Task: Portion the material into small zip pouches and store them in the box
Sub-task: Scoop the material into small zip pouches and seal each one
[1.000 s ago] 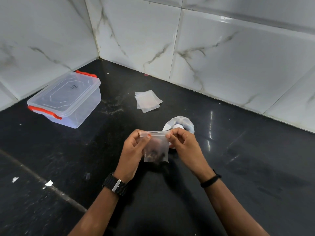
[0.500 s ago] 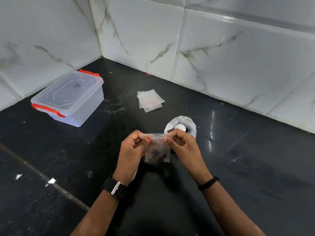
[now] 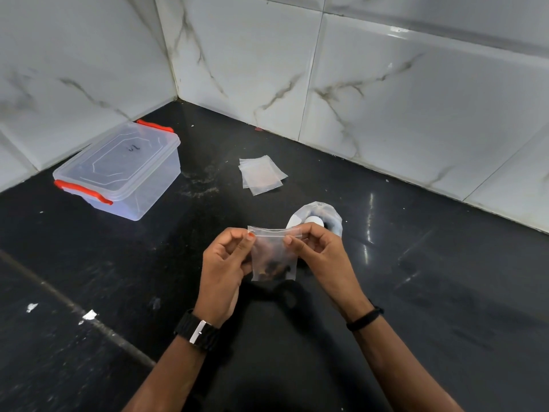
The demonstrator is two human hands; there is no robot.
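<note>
Pouch (image 3: 274,254) first: we hold the small clear zip pouch upright just below the middle of the frame, its zip edge running left to right along the top and its long axis going top to bottom. Dark material (image 3: 273,267) sits bunched in its lower part. Our left hand (image 3: 225,264) pinches the top left corner between thumb and forefinger, and our right hand (image 3: 319,252) pinches the top right corner the same way, the other fingers curled in. Both wrists come up from the lower edge of the frame, a black watch (image 3: 198,330) on the left one and a thin black band (image 3: 364,318) on the right.

Just behind our right hand, a larger clear bag (image 3: 329,214) stands open on the black counter (image 3: 445,292), with a white round thing (image 3: 314,220) inside it. Above that, near the middle of the frame, lies a short stack of empty pouches (image 3: 261,173), flat and fanned. At the upper left, close to the tiled wall (image 3: 416,99), sits the clear box (image 3: 118,171) with its lid on and its red clips (image 3: 84,191).
</note>
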